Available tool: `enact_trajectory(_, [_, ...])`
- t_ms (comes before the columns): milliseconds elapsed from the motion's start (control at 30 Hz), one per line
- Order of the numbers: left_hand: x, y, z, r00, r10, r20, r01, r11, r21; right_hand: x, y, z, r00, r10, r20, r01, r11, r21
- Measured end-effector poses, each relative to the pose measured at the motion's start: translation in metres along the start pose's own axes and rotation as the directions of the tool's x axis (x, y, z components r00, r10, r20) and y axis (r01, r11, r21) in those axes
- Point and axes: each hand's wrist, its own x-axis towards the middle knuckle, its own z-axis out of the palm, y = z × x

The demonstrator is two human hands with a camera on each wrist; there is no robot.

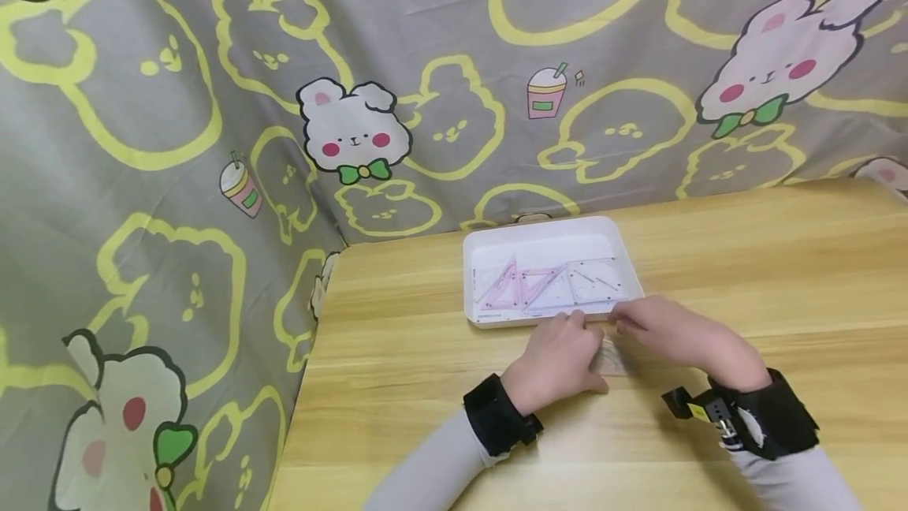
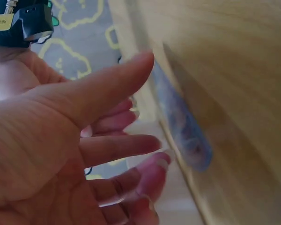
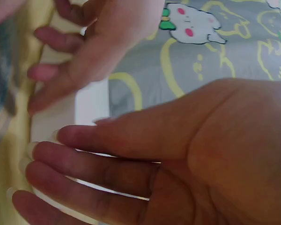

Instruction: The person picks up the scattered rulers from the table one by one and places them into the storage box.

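Hands together on wooden table [image 1: 745, 259], just in front of white tray [image 1: 541, 236] near table's back edge. Left hand [image 1: 560, 357] palm down, fingers straight and relaxed, fingertips at tray's front rim, gripping nothing visible. Right hand [image 1: 670, 330] also palm down, fingers stretched out toward left hand, tips at tray's front right corner. Clear plastic ruler [image 1: 612, 359] flat on table between both hands, partly under them, touching or nearly so; contact hard to judge. From left wrist view: left hand [image 2: 61, 154] open, fingers spread, bluish blurred strip [image 2: 187, 136] against table surface beside thumb. From right wrist view: right hand [image 3: 154, 159] fingers straight, loose, holding nothing. Tray holding clear and pink set squares [image 1: 528, 286] laid flat along front half. Black wrist straps on both arms. Bunny-print curtain [image 1: 213, 101] behind and left of table.
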Motion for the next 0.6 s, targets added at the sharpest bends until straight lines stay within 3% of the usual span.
enact_trajectory(133, [0.0, 0.004, 0.004, 0.997, -0.052, 0.064, 0.053, 0.998, -0.021, -0.003, 0.005, 0.007, 0.997, 0.013, 0.073, -0.018, 0.998, 0.063])
enact_trajectory(300, [0.002, 0.001, 0.007, 0.995, -0.076, 0.07, 0.082, 0.993, -0.081, 0.003, 0.006, 0.017, 0.987, 0.047, 0.156, -0.066, 0.991, 0.119])
enact_trajectory(600, [0.002, -0.002, 0.005, 0.996, -0.052, 0.07, 0.058, 0.994, -0.091, 0.007, -0.001, 0.025, 0.984, 0.086, 0.153, -0.097, 0.993, 0.067])
